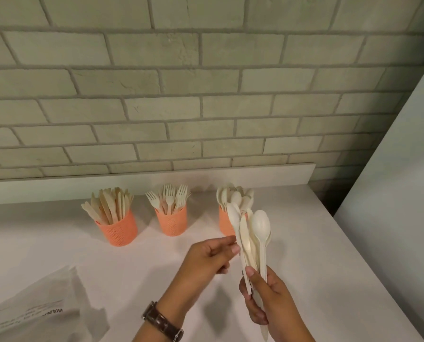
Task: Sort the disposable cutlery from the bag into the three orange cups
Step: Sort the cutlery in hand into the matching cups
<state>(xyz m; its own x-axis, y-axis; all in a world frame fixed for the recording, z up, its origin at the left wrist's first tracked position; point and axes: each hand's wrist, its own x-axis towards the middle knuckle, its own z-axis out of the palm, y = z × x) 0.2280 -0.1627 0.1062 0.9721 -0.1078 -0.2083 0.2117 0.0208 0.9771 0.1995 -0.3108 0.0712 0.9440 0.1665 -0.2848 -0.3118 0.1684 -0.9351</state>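
Our right hand [267,299], at the lower right of the frame, is wrapped around the handles of a bundle of pale cutlery [255,240], gripping it low down. Our left hand [208,257], just left of centre, has its fingers curled, with thumb and forefinger at the stem of the leftmost spoon [233,215] in the bundle; we cannot tell whether they already have it pinched

The bundle stands nearly upright in the frame: its long axis runs from the lower edge towards the brick wall, with the bowls up, the handles down and the tops leaning slightly left. It hangs above the tabletop [58,243], in front of the right cup [223,225]

We judge the sorting to be well advanced. The left cup [117,229] is full of knives, the middle cup [171,222] holds forks and the right cup holds spoons, while the bag [38,309] lies slumped at the lower left. The step in hand is picking one piece out of the bundle. Next, we would draw it free without dragging its neighbours along, check what kind it is, then drop it handle-first into the matching cup
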